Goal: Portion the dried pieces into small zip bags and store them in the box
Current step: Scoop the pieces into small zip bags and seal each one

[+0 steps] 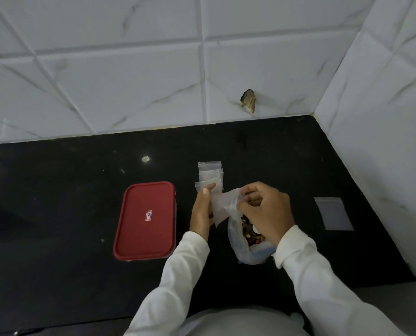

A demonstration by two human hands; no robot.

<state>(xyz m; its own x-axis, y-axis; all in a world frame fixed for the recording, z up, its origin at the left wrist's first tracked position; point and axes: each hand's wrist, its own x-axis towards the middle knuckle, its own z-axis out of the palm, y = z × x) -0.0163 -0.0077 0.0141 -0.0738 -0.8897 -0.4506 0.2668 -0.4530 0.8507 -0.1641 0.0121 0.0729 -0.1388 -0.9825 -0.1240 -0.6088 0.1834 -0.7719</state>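
Clear floppy plastic: the bag of dried pieces (250, 236) slumps on the black table (56, 190). Over it a small zip bag (222, 206) is pinched in both grips, left hand (201, 212) at its side, right hand (265, 209) at its mouth. Likely featherlight and slippery; take the zip strip. Red-lidded box (145, 220) sits left, closed.

A black stone counter (56, 202) runs to the tiled wall. Left of centre lies a box (145, 220) with its red lid on. To its right, farther back, overlapping small zip bags (210, 174) lie flat. Nearer, a clear larger bag (247, 248) holds brown dried pieces (250, 235). Far right lies one flat bag (334, 214).
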